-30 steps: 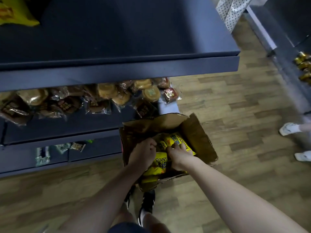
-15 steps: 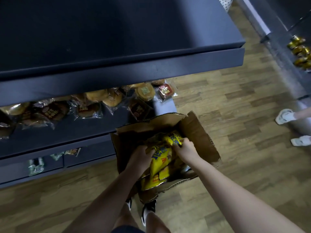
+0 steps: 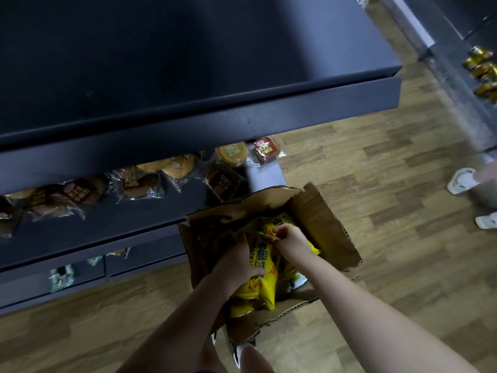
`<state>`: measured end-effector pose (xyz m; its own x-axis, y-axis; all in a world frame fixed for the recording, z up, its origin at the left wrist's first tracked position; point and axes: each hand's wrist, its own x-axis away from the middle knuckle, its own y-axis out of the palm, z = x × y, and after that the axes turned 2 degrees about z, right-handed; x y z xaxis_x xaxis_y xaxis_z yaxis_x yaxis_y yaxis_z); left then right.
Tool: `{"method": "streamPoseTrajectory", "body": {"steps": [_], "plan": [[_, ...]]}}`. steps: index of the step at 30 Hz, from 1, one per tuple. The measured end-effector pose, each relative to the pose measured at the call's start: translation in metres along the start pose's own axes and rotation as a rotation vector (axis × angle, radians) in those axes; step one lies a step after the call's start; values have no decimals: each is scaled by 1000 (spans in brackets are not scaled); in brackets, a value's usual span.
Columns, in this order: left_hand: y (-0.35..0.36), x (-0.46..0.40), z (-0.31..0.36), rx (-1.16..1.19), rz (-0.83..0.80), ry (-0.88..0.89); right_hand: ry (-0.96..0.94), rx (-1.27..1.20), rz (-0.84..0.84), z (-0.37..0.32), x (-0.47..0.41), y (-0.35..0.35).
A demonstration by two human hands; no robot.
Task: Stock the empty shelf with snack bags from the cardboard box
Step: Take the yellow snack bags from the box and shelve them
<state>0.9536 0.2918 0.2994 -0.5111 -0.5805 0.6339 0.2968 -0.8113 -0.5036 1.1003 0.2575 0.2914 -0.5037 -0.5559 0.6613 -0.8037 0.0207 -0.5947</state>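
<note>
Nearest, yellow snack bags (image 3: 262,281) are being gathered inside the open cardboard box (image 3: 320,219) on the floor: a bag's side is being clasped by the left hand (image 3: 236,265), its top edge is being pinched by the right hand (image 3: 291,239), so each grip is holding a bag. Farther up, the empty shelf (image 3: 188,63) is being left bare above the wrapped pastries (image 3: 177,168). Judged next: the bags are to be lifted clear of the flaps and raised onto it

Yellow snack bags (image 3: 262,281) fill the open cardboard box (image 3: 322,219) below the dark, apparently bare shelf (image 3: 188,63).
</note>
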Motion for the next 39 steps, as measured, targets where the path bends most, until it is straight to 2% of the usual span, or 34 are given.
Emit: {"method": "streamPoseTrajectory", "body": {"steps": [6,13,15,17,18,21,23,26,30,34,37,39], "plan": [[-15,-5,7,-20,-217,-24,-15,202,-119,-1,1,-3],[-18,-8,14,30,-106,108,-66,143,-297,-1,10,-39],[-13,-7,18,-3,28,69,4,170,-333,5,10,-44],[-9,-3,26,-92,244,-71,94,78,-333,8,12,-44],[-8,0,29,-62,309,-153,146,-6,-313,10,12,-44],[-7,3,33,211,384,-303,345,-371,-325,11,21,-42],[-6,2,30,355,343,-359,404,-488,-391,10,30,-38],[-1,7,36,629,161,-341,244,-292,-356,14,34,-23],[5,8,33,658,185,-326,30,51,-354,14,33,-16],[10,5,24,581,235,-334,-25,217,-327,11,30,-13],[17,4,18,474,239,-313,-33,213,-145,15,22,-16],[19,5,17,260,281,-252,-112,333,-5,15,15,-21]]}}
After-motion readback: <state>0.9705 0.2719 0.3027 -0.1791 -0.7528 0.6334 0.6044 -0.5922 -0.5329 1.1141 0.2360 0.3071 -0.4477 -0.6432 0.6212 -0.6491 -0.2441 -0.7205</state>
